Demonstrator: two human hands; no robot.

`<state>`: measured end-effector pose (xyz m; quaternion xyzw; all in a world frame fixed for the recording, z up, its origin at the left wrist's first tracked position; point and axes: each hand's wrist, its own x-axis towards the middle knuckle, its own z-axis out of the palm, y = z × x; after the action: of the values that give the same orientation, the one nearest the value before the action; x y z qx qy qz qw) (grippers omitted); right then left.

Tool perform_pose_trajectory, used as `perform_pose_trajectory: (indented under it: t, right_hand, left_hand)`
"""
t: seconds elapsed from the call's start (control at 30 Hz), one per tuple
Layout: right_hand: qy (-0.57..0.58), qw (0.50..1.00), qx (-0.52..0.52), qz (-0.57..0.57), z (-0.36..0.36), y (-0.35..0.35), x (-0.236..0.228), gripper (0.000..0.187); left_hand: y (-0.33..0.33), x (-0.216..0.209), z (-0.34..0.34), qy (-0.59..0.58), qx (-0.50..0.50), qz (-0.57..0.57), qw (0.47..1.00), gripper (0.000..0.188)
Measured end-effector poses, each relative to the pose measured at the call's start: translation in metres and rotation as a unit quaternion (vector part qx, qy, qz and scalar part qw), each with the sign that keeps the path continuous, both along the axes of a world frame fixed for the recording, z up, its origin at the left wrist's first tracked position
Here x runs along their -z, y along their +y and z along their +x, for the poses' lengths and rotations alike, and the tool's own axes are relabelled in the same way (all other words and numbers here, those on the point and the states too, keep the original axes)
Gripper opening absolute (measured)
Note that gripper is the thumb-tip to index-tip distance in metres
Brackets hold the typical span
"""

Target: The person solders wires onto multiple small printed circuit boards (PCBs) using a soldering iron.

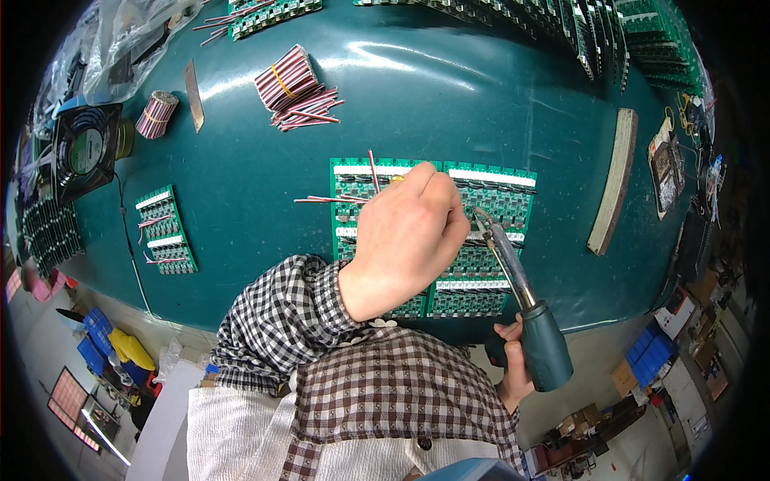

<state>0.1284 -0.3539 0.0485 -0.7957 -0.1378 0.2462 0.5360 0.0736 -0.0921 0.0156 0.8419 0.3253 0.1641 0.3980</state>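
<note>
Soldering iron (517, 274) at the circuit boards (505, 204), tip (481, 215) facing upper left.
Left to right over the table (233, 168): one small board (166, 242); two banded wire bundles (287, 78); left hand (405, 240) above the boards, fingertips hidden, pinch cannot be determined; boards laid in two columns; right hand (517, 370) closed around the iron's handle (548, 353), long axis diagonal from lower right.

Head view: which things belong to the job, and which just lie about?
Likely belonging:
- central green rectangular circuit boards
- green-handled metal soldering iron
- banded bundle of red-white wires

Likely lying about:
- long beige wooden-looking strip
- flat brown blade
- crumpled clear plastic
</note>
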Motion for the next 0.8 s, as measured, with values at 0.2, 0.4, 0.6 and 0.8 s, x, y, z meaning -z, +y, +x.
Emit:
perform_pose_trajectory:
  t: [0.2, 0.4, 0.6, 0.8]
  right_hand:
    - [0.015, 1.000, 0.001, 0.002, -0.0006, -0.0006, 0.0007, 0.052]
    - [0.008, 1.000, -0.012, -0.005, -0.0012, -0.0037, 0.0029, 0.053]
    - [-0.009, 1.000, 0.000, 0.001, -0.0011, 0.0006, 0.0004, 0.051]
    - [-0.003, 1.000, -0.001, 0.008, -0.0002, 0.0032, 0.0000, 0.052]
  left_hand:
    - [-0.0004, 0.0004, 0.0006, -0.002, -0.001, 0.002, 1.000, 0.016]
    - [-0.0008, 0.0003, 0.0004, -0.002, -0.001, 0.005, 1.000, 0.016]
    - [-0.0010, 0.0013, 0.0004, -0.007, 0.000, 0.009, 1.000, 0.016]
    - [-0.0003, 0.0018, 0.0008, -0.002, 0.002, 0.004, 1.000, 0.016]
